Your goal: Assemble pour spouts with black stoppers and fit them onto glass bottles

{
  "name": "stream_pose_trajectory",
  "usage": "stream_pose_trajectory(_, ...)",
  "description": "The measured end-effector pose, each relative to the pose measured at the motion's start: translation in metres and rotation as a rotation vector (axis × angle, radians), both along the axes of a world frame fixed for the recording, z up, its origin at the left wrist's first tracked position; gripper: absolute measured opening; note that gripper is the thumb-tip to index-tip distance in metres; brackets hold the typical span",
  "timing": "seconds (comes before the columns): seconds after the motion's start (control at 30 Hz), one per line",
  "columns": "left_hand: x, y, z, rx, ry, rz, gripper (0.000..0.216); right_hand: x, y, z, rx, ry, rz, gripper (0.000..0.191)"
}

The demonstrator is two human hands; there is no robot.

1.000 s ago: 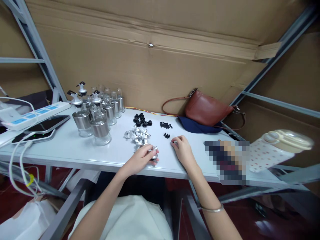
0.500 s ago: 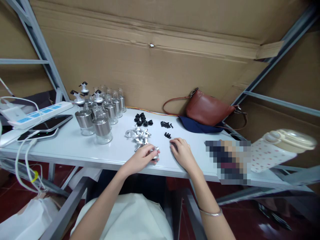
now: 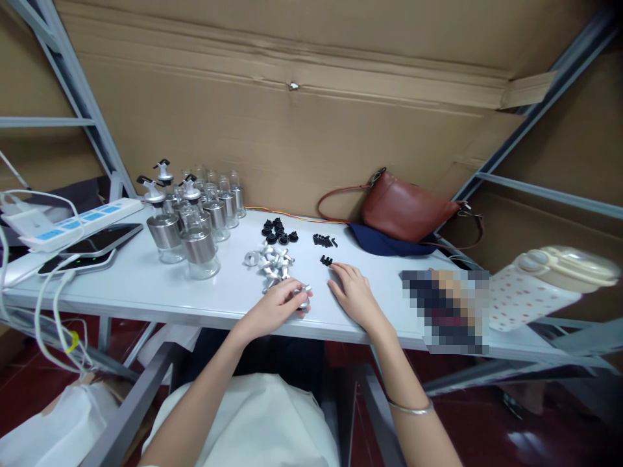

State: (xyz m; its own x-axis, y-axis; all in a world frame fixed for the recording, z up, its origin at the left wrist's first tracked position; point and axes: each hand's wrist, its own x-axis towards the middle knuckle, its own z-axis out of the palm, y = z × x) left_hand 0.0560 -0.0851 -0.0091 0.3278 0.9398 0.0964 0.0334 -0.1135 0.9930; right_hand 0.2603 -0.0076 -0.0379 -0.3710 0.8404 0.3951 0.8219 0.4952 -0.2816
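Note:
My left hand (image 3: 275, 305) is closed around a small silver metal cap (image 3: 302, 299) near the front edge of the white table (image 3: 146, 285). My right hand (image 3: 354, 293) lies on the table with its fingers stretched toward a few small black plugs (image 3: 325, 261), holding nothing. Just behind my left hand is a pile of silver spout parts (image 3: 272, 261). Further back lie black rubber stoppers (image 3: 277, 231) and more black plugs (image 3: 323, 241).
Several glass bottles with steel bands (image 3: 192, 217) stand at the back left, some with pourers. A power strip (image 3: 80, 220) and a tablet (image 3: 97, 240) lie at the far left. A brown bag (image 3: 406, 211) on dark cloth sits at the back right, and a spotted water bottle (image 3: 545, 285) lies at the right.
My right hand has slid a little forward toward the black plugs. My left hand keeps its hold on the silver cap. The view has shifted slightly.

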Motion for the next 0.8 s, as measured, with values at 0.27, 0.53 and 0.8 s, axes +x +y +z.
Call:
stream_pose_trajectory(0.27, 0.000, 0.001, -0.003, 0.004, -0.008, 0.001, 0.040, -0.001, 0.002, -0.002, 0.010, -0.047, -0.034, 0.039)
stream_pose_trajectory(0.53, 0.001, 0.003, -0.006, -0.002, -0.045, 0.082, 0.037, -0.018, -0.018, 0.017, 0.066, 0.337, 0.197, 0.026)
stream_pose_trajectory(0.8, 0.000, 0.006, -0.011, 0.029, -0.146, 0.159, 0.035, -0.038, -0.038, 0.026, -0.218, 0.445, 0.405, 0.024)
